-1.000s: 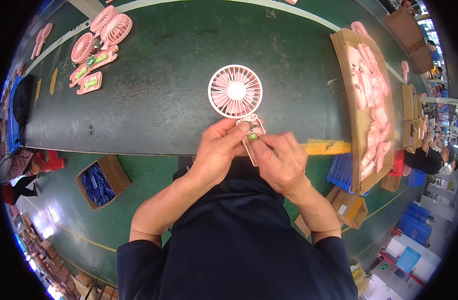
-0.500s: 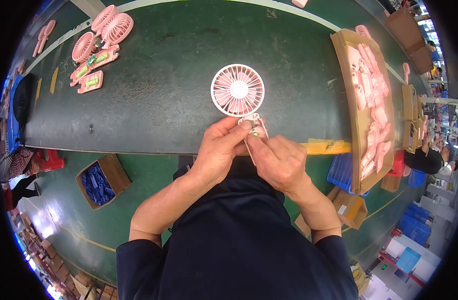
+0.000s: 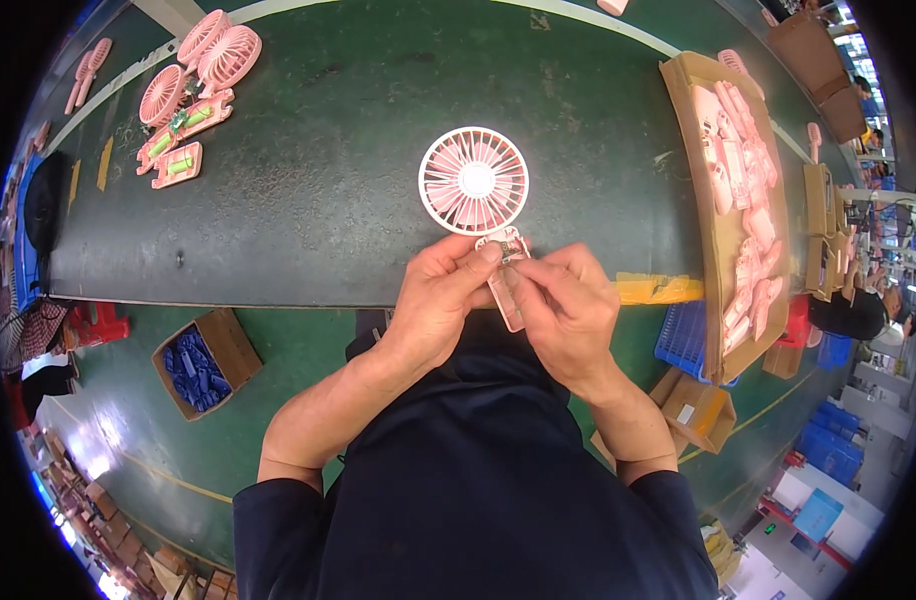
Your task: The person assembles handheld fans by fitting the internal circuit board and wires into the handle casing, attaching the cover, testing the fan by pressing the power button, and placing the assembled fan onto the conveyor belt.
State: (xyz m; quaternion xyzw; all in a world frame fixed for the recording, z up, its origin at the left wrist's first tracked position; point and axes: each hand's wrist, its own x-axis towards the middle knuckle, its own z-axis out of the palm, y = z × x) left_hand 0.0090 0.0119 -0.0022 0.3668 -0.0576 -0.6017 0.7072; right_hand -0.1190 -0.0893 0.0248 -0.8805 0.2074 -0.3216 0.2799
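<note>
A pink handheld fan (image 3: 475, 182) with a round white-rimmed grille lies with its head on the table and its opened handle (image 3: 508, 308) toward me. My left hand (image 3: 430, 305) is closed on the handle's left side, its thumb at the neck just below the head. From the right, my right hand (image 3: 576, 318) brings thumb and forefinger together over the opened handle. Whatever is between those fingertips is too small to make out. Small inner parts show at the neck, while my fingers hide part of the handle's inside.
A cardboard tray (image 3: 713, 300) of pink handle shells stands on the right. Pink fan heads (image 3: 228, 57) and handle shells with green batteries (image 3: 183, 163) lie at the far left. Below the table's left side, a carton (image 3: 233, 350) holds blue pieces. A blue crate (image 3: 681, 335) sits below right.
My right hand has shifted slightly right and up along the handle, its fingers now pinched. More of the handle's lower end shows; the green bit seen by the fingertips is hidden. My left hand stays put.
</note>
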